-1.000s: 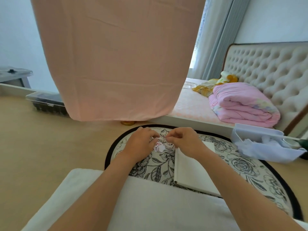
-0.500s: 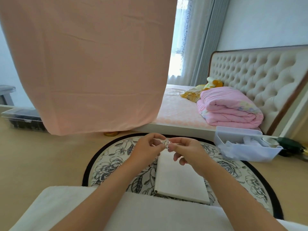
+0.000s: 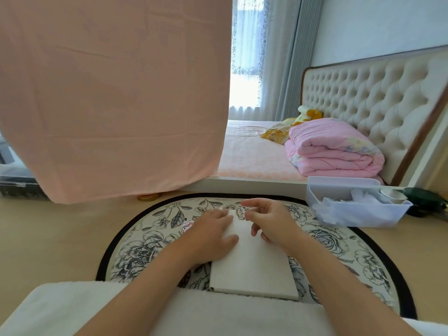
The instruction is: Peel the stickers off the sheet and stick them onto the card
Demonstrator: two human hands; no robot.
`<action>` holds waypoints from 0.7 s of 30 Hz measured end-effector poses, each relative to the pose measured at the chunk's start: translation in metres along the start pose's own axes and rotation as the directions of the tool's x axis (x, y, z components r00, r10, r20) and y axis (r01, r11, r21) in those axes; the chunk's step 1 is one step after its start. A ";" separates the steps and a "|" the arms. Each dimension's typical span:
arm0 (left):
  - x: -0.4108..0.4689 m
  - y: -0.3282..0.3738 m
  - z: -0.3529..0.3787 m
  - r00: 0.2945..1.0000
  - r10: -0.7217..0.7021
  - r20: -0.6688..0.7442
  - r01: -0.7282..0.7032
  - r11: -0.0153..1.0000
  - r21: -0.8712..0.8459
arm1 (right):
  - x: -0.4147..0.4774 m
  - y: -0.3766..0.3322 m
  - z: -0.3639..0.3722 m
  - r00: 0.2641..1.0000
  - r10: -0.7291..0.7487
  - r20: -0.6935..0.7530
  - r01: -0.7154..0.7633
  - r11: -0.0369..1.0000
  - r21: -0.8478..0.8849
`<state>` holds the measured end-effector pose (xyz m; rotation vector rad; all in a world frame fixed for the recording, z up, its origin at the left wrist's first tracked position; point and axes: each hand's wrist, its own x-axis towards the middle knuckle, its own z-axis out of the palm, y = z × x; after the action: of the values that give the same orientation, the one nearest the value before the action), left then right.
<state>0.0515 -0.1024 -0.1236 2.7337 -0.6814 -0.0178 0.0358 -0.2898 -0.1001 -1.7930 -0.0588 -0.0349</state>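
A left hand (image 3: 211, 236) lies flat, steadying the white card (image 3: 252, 270), while a cartoon sticker (image 3: 240, 212) sits on it at the thumb tip of the right hand (image 3: 269, 221), pinch or release unclear; rubbing from centre outward should seat it smoothly.

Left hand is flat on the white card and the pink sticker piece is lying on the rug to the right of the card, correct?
Not quite. The pink sticker piece lies on the rug to the left of the card, beside the left hand, not to the right. The left hand does lie flat on the white card. The head view shows this.
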 end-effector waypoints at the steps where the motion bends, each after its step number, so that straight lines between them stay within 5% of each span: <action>1: -0.003 -0.001 -0.002 1.000 0.001 0.002 -0.001 0.999 0.032 | 0.000 -0.001 0.000 1.000 -0.009 0.002 0.009 1.000 -0.011; 5: -0.008 0.000 -0.008 0.996 0.028 -0.085 -0.022 0.997 0.071 | -0.003 -0.002 0.001 1.000 -0.026 0.013 0.027 0.998 -0.052; 9: -0.006 0.007 -0.009 0.936 -0.077 -0.345 -0.064 0.924 -0.378 | -0.004 -0.005 0.003 0.996 -0.075 0.044 0.081 0.987 -0.140; 14: -0.003 0.008 -0.009 0.931 -0.181 -0.316 -0.065 0.771 -0.634 | -0.006 -0.010 0.006 0.993 -0.112 -0.024 0.108 0.985 -0.132; 21: -0.005 0.014 -0.009 0.902 -0.299 -0.312 -0.052 0.641 -0.766 | -0.012 -0.012 0.013 0.990 -0.113 -0.082 0.102 0.986 -0.128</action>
<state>0.0417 -0.1088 -0.1109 1.8474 -0.2479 0.1974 0.0229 -0.2744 -0.0921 -1.9088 -0.0916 -0.1996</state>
